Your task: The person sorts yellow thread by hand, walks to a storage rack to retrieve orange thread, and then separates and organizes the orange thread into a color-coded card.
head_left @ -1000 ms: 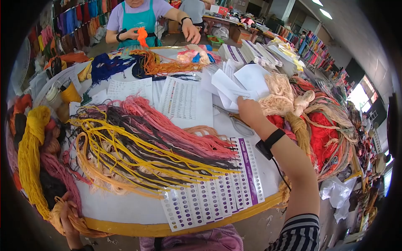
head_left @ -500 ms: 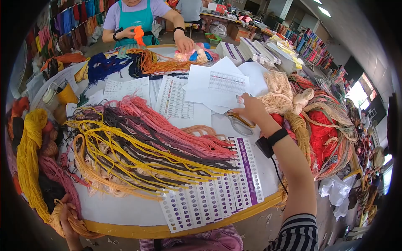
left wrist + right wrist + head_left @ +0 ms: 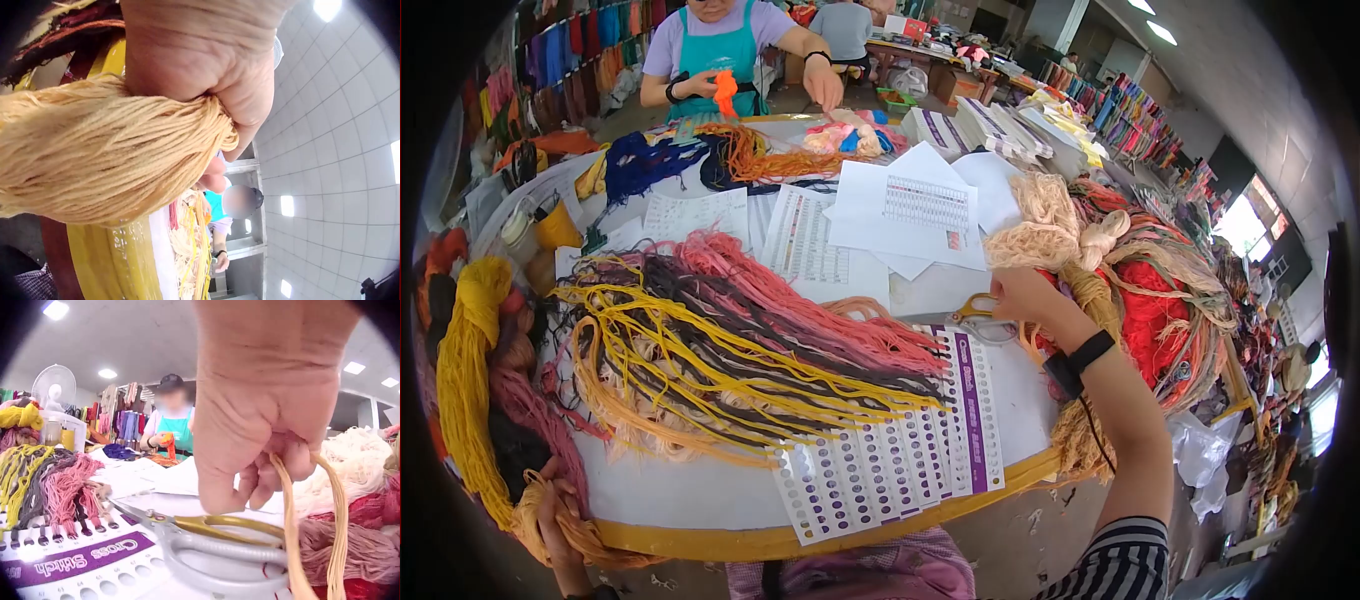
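Observation:
At the front left table edge my left hand (image 3: 550, 520) grips a peach thread skein (image 3: 106, 162), fingers curled round it. My right hand (image 3: 262, 425) has its fingers curled on a few peach thread strands (image 3: 289, 519), which hang down in the right wrist view. Below that hand lie scissors (image 3: 250, 552) with one gold and one grey handle, blades pointing left. Left of them, punched thread cards (image 3: 880, 485) with purple bands carry long yellow, dark grey and pink threads (image 3: 750, 350) through their holes.
Printed sheets (image 3: 910, 215) lie behind the threads. Cream and red skeins (image 3: 1155, 310) pile up at right; a yellow skein (image 3: 475, 370) hangs at left. Across the table a person in a teal apron (image 3: 718, 60) holds orange thread (image 3: 725, 92).
The papers my right hand held have come down flat on the table. That hand has moved off them toward the front and now holds thread strands. My left hand keeps its grip.

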Tool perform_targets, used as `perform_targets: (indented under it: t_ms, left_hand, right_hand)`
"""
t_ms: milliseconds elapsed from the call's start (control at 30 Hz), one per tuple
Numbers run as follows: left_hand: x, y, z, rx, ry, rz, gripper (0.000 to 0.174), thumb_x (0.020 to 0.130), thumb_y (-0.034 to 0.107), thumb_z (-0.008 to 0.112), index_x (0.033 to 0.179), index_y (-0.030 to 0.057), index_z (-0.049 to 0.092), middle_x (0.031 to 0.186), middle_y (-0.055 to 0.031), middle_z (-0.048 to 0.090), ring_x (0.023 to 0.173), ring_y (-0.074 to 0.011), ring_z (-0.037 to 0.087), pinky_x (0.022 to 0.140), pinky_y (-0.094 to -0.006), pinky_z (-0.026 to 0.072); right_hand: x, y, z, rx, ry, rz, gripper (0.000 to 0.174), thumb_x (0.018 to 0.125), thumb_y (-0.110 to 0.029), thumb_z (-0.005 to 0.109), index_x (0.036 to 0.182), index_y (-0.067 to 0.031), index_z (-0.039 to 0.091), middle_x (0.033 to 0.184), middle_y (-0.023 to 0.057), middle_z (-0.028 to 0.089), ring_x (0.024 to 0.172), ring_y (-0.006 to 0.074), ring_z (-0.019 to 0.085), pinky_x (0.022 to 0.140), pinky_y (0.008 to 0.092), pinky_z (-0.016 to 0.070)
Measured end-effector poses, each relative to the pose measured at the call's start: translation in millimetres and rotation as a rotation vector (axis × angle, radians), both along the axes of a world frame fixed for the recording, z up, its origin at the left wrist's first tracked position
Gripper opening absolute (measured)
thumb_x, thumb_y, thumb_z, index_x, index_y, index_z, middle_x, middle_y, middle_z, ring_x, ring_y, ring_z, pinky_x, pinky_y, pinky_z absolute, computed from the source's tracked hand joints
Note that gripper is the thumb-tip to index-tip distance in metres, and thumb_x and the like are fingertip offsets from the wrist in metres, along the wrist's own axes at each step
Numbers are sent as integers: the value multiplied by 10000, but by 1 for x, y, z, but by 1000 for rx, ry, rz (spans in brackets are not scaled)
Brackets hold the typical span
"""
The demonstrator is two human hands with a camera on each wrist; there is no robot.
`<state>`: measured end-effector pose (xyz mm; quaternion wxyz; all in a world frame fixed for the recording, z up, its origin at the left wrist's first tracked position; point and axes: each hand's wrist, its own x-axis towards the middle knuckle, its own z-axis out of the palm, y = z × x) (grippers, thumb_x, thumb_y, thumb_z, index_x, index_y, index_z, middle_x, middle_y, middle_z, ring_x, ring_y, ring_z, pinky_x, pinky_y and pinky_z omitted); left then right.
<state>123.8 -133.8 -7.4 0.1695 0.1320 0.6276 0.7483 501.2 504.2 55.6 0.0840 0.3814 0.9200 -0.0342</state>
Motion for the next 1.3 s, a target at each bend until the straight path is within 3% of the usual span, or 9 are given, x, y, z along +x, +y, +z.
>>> perform_targets:
  t_ms: [367,567,833,900,967,1033,1100,1167,1300]
  left_hand:
    - [-2,-3,-4,22,-9,-4,455,957,220,504,1294,-73,420,810,-56,568,559,-36,452,448,-150,352]
    - [-1,-2,-2,-3,-24,-2,455,958,228,503,1305,-55,418,825,-51,573,567,-44,466,456,-150,368]
    - [2,1,8,-15,-80,0,436,952,215,515,1295,-44,438,842,-52,594,573,-50,489,472,-157,389]
    - [0,-1,7,9,-86,-50,428,951,214,522,1288,-40,453,860,-57,605,574,-56,492,475,-162,394]
    - [2,1,9,22,-83,-84,412,954,207,518,1282,-37,466,871,-58,611,580,-60,497,477,-164,393]
    - [1,2,8,62,-84,-74,398,959,187,507,1287,-36,467,874,-53,606,585,-60,497,481,-161,388]
    - [3,6,12,53,-105,-116,388,960,164,496,1288,-42,466,872,-48,595,581,-54,484,483,-156,380]
    - [7,10,15,66,-13,-103,389,963,153,486,1293,-50,457,866,-41,583,569,-46,467,478,-154,371]
    - [6,1,5,122,44,-188,414,981,159,481,1334,-49,423,874,-21,564,586,-23,473,472,-142,379]
  right_hand:
    - [4,-13,-10,-57,117,188,316,600,-181,744,843,-21,619,861,154,625,848,312,601,739,373,488]
    - [2,15,10,-152,506,17,356,581,-187,749,858,5,632,793,151,644,721,273,610,666,337,490]
    - [-42,70,-45,24,602,-167,352,661,-261,731,866,12,645,770,144,663,685,256,639,618,359,503]
    - [-33,68,-33,232,504,-148,446,631,-343,737,899,4,659,813,188,673,752,340,652,693,385,520]
    - [3,45,-8,448,430,129,430,628,-359,751,858,-2,680,784,185,675,750,352,651,692,418,520]
    - [18,-35,76,24,-119,-35,365,700,-366,737,762,-8,696,745,184,659,706,323,635,649,405,498]
    - [65,-42,75,284,-458,80,326,695,-350,734,713,-26,702,720,176,654,689,334,628,637,413,494]
    - [111,-72,83,391,-164,99,311,673,-327,733,760,-30,702,725,174,648,712,335,625,644,412,491]
    - [145,-134,151,28,-303,1,297,761,-286,703,790,0,629,670,107,561,624,221,543,586,345,424]
